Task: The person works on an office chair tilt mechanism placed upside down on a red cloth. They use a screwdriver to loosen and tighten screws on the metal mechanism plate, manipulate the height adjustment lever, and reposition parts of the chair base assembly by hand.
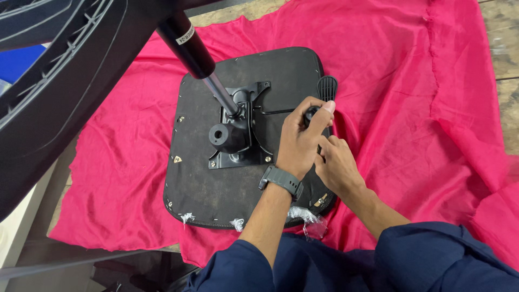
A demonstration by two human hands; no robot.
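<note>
An upturned black chair seat (216, 178) lies on a pink cloth (405, 97). A black metal mechanism plate (243, 130) is bolted to its middle, with a gas cylinder (203, 67) rising from it toward the upper left. My left hand (300, 138), with a dark watch on the wrist, grips the black lever handle (326, 86) at the seat's right edge. Just below it, my right hand (338, 165) touches the same lever area with closed fingers; what it pinches is hidden.
A black star-shaped chair base (54, 81) fills the upper left, attached to the cylinder. The cloth covers a wooden surface (505, 54). Torn clear plastic (308, 216) clings to the seat's near edge. My blue sleeves are at the bottom.
</note>
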